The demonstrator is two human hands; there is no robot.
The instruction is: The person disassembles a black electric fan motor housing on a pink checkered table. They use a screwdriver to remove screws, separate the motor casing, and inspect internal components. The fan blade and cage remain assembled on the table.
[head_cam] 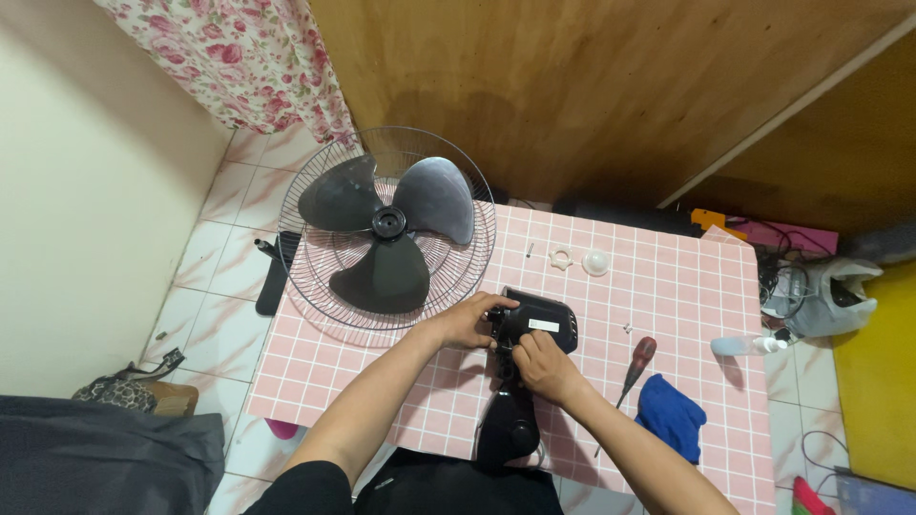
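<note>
Pink checked table over white floor tiles, wooden wall behind. Nearest, black fan body lying across the table's front edge, stand end overhanging toward the lap. Left hand curled around the motor housing's side; right hand closed on its neck, fingertips pinching something too small to tell. Risk of the overhanging body tipping off if either grip loosens. Beside, red-handled screwdriver and blue cloth. Farther, loose screws, easily knocked off and lost. Farthest, wire guard with blade overhanging the far left corner, liable to slide off if bumped.
</note>
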